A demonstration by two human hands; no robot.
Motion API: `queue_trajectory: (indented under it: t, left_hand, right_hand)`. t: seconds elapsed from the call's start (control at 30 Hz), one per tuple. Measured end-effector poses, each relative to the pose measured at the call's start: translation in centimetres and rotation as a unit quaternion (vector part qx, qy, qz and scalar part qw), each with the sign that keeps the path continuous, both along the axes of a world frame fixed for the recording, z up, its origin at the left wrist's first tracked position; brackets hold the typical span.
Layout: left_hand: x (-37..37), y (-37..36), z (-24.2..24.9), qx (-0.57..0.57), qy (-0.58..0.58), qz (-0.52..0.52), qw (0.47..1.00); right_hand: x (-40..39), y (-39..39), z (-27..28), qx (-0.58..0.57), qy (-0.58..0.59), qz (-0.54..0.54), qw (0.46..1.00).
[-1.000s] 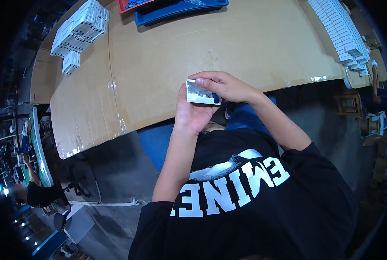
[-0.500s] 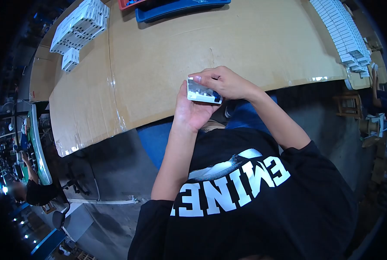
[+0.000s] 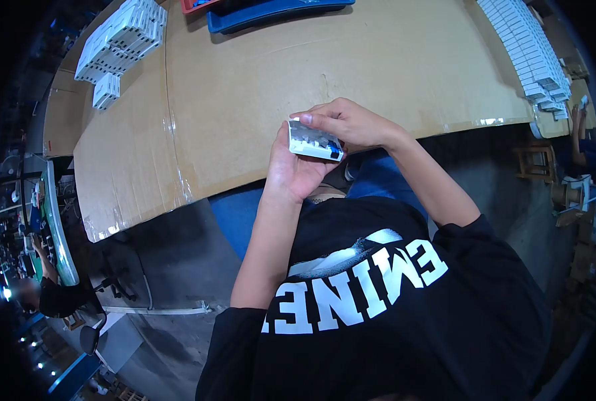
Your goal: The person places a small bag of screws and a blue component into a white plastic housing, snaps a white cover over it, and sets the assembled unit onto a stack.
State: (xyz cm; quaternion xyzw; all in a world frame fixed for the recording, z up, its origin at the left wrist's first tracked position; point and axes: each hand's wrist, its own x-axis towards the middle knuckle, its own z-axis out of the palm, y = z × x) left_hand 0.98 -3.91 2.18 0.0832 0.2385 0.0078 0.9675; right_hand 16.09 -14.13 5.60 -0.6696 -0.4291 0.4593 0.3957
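A small white rectangular housing [image 3: 314, 142] with a silvery inside face and a dark blue-and-black part at one corner is between my hands, over the table's near edge. My left hand [image 3: 294, 170] is closed around it from below and the left side. Across its far edge lies my right hand [image 3: 351, 125], thumb and fingers gripping the upper rim. The right fingertips behind the housing are hidden, and its inner details are too small to make out.
Stacked white housings [image 3: 121, 43] stand on the cardboard-covered table [image 3: 244, 113] at far left, with long rows of white pieces [image 3: 525, 50] at right. A blue tray [image 3: 278, 15] and red tray [image 3: 194, 5] sit at the back. Other people are at both sides.
The housing has tilted slightly, so more of its white near side and blue-and-black corner shows. My right hand's fingers have shifted a little away from that corner.
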Motion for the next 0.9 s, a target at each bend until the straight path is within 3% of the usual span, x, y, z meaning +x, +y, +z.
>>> queue_trajectory:
  t: [0.23, 0.33, 0.63, 0.7, 0.9]
  left_hand:
    - [0.1, 0.1, 0.6, 0.016, 0.001, -0.014, 1.0]
    - [0.2, -0.3, 0.8, 0.04, 0.01, -0.013, 0.999]
    - [-0.1, -0.6, 1.0, -0.022, 0.02, 0.014, 0.999]
    - [-0.2, -0.5, 1.0, -0.015, 0.009, 0.015, 1.0]
    - [-0.3, -1.1, 1.6, -0.006, 0.018, 0.037, 0.999]
  right_hand:
    - [0.1, 0.1, -0.6, -0.012, 0.008, -0.002, 1.0]
    - [-0.2, 0.2, -0.7, 0.055, -0.018, 0.008, 0.998]
    - [0.3, -0.9, -0.7, -0.017, 0.064, -0.056, 0.996]
    - [0.3, -1.1, -1.6, 0.034, 0.073, -0.067, 0.995]
    - [-1.2, -1.3, -0.3, 0.043, 0.081, -0.083, 0.992]
